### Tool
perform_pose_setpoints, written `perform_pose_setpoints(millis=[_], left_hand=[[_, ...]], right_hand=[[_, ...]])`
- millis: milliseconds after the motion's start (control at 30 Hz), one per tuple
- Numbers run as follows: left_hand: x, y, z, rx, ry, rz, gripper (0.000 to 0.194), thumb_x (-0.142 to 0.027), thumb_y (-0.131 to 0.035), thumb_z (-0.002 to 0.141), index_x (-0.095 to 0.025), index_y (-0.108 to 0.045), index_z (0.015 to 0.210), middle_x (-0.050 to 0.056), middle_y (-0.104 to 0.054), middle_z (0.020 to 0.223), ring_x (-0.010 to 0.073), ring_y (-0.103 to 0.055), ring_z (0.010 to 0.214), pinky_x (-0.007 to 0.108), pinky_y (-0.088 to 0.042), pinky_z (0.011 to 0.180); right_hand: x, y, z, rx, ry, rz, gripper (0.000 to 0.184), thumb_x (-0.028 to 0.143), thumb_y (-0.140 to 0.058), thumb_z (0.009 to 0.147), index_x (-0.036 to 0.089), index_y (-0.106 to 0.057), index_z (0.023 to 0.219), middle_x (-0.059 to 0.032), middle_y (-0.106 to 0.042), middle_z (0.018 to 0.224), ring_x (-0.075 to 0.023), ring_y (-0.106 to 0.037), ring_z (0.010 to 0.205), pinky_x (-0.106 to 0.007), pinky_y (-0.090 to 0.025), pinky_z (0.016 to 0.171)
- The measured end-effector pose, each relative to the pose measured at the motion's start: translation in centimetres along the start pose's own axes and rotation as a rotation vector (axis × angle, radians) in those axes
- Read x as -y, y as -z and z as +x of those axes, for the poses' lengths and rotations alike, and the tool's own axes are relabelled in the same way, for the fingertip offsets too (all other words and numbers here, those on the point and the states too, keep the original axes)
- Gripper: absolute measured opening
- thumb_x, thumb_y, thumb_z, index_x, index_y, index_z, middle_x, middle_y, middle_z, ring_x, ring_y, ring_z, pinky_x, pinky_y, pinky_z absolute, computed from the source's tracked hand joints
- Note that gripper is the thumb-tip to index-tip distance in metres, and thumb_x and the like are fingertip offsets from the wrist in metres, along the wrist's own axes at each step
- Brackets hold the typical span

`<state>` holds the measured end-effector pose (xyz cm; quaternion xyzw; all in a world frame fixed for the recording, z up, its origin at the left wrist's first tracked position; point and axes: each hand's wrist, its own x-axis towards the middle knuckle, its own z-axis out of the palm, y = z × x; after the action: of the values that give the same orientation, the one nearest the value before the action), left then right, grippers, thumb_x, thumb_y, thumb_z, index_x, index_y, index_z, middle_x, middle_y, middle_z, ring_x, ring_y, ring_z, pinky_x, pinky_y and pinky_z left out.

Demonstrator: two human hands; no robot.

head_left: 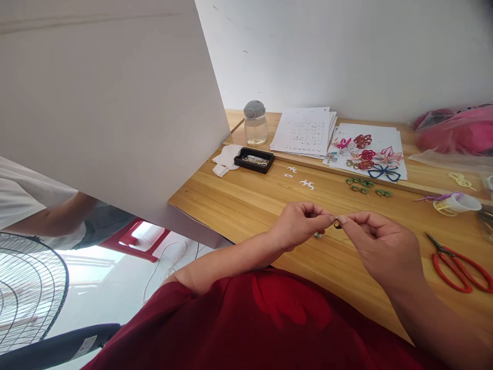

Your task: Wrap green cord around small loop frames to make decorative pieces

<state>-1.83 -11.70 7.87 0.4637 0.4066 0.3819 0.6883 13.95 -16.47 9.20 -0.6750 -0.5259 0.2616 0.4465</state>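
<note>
My left hand (302,223) and my right hand (379,244) meet above the front of the wooden table, thumbs and forefingers pinched together. Between the fingertips is a small dark curled piece (337,224) with a yellowish tip; its exact kind is too small to make out. Both hands appear to grip it from either side. Just under my left fingers a small pale-green object (318,235) shows on the table, partly hidden. Beyond the hands lie several green curled pieces (359,185) and white paper cutouts (307,184).
Red-handled scissors (460,264) lie at the right, near a small white cup (457,203). Farther back are a black tray (254,160) of small bits, a lidded bottle (256,123), paper sheets (302,131) and colourful flower ornaments (365,154). A partition (115,103) stands at the left.
</note>
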Motion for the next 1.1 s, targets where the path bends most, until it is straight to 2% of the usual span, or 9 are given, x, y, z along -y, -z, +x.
perform_pose_setpoints(millis=[200,333,467,767,967,1100], left_hand=[[-0.12,0.38,0.01,0.045,-0.012,-0.008,0.037,-0.043,-0.089,0.069,-0.014,-0.072,0.084,-0.003,-0.061,0.064,0.0065,-0.052,0.058,0.021,-0.038,0.055],[-0.2,0.42,0.05,0.017,-0.026,0.029,0.041,-0.045,-0.091,0.066,-0.013,-0.072,0.082,-0.002,-0.063,0.069,0.0065,-0.052,0.061,0.022,-0.038,0.057],[-0.11,0.39,-0.02,-0.012,-0.047,0.08,0.035,-0.043,-0.087,0.07,-0.013,-0.071,0.08,-0.002,-0.062,0.068,0.0058,-0.049,0.06,0.021,-0.036,0.056],[-0.14,0.57,-0.11,0.026,-0.051,0.089,0.024,-0.033,-0.078,0.079,-0.013,-0.073,0.089,-0.002,-0.063,0.07,0.0058,-0.05,0.06,0.021,-0.037,0.057],[-0.28,0.49,-0.06,0.011,-0.065,0.094,0.028,-0.036,-0.085,0.073,-0.013,-0.071,0.082,-0.002,-0.063,0.069,0.0057,-0.049,0.06,0.021,-0.036,0.056],[-0.22,0.55,-0.06,-0.001,-0.075,0.127,0.027,-0.037,-0.082,0.076,-0.013,-0.07,0.081,-0.003,-0.062,0.067,0.0055,-0.048,0.058,0.021,-0.036,0.055]], right_hand=[[0.24,0.16,0.04,0.011,-0.032,-0.005,0.03,0.052,-0.073,0.083,0.023,-0.073,0.077,0.0061,-0.038,0.053,-0.0094,-0.026,0.049,-0.029,-0.021,0.047],[0.14,0.12,0.02,0.011,0.002,0.001,0.029,0.051,-0.073,0.083,0.023,-0.074,0.076,0.0064,-0.037,0.052,-0.0092,-0.025,0.048,-0.029,-0.02,0.046],[0.03,0.13,-0.03,0.021,0.007,-0.003,0.03,0.052,-0.074,0.083,0.023,-0.074,0.076,0.0056,-0.038,0.052,-0.0092,-0.027,0.049,-0.029,-0.019,0.045],[0.11,0.21,-0.06,0.008,0.004,0.024,0.029,0.052,-0.074,0.082,0.024,-0.074,0.076,0.006,-0.037,0.052,-0.009,-0.025,0.048,-0.028,-0.016,0.045],[0.29,0.21,-0.11,0.025,-0.015,0.002,0.029,0.052,-0.074,0.082,0.024,-0.073,0.075,0.006,-0.037,0.053,-0.0094,-0.027,0.05,-0.029,-0.017,0.047],[0.2,0.26,-0.1,0.036,0.007,-0.007,0.028,0.051,-0.073,0.084,0.024,-0.074,0.076,0.0067,-0.033,0.052,-0.0095,-0.024,0.049,-0.029,-0.019,0.047]])
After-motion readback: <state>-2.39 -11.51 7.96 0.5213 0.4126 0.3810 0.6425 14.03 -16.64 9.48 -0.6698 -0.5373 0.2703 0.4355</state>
